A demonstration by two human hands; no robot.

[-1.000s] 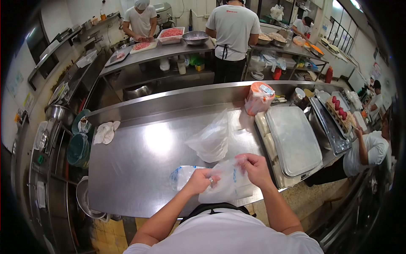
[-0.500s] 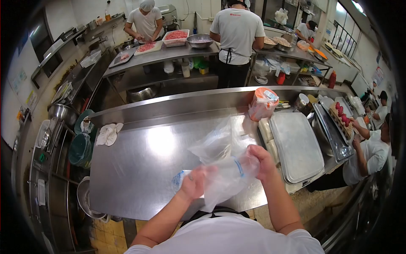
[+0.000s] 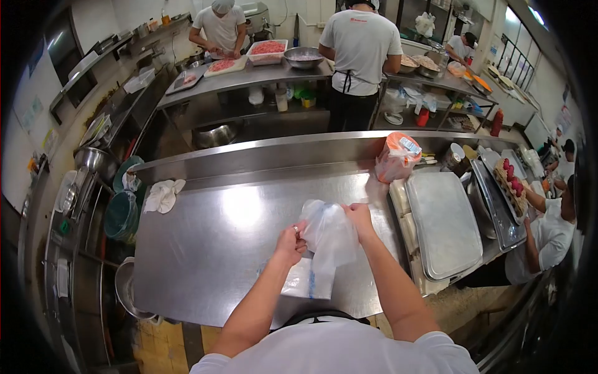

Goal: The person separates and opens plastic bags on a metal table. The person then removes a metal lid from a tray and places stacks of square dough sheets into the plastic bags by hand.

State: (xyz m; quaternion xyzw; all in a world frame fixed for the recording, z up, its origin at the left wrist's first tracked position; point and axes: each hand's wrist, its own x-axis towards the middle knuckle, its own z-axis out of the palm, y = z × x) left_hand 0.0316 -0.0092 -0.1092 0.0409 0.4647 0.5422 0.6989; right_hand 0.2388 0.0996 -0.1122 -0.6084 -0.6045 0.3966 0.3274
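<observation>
A translucent plastic bag (image 3: 333, 234) with blue print hangs between my two hands above the steel table (image 3: 205, 249). My left hand (image 3: 291, 243), a ring on one finger, is closed on the bag's left edge. On the opposite edge my right hand (image 3: 359, 219) pinches the film. Below them a flat stack of plastic bags (image 3: 308, 279) with blue print lies near the table's front edge, partly hidden by my left forearm and the held bag.
Right of my hands are a lidded plastic container (image 3: 443, 224) and an orange-and-white wrapped bundle (image 3: 398, 157). A white cloth (image 3: 164, 196) lies at the table's left. A raised steel ledge (image 3: 261, 156) runs along the back. A co-worker (image 3: 545, 237) handles an egg tray (image 3: 511, 187) at right.
Both hands have moved up and away from me with the bag, which now hangs bunched between them. The loose film behind it no longer shows separately; the stack beneath is more exposed.
</observation>
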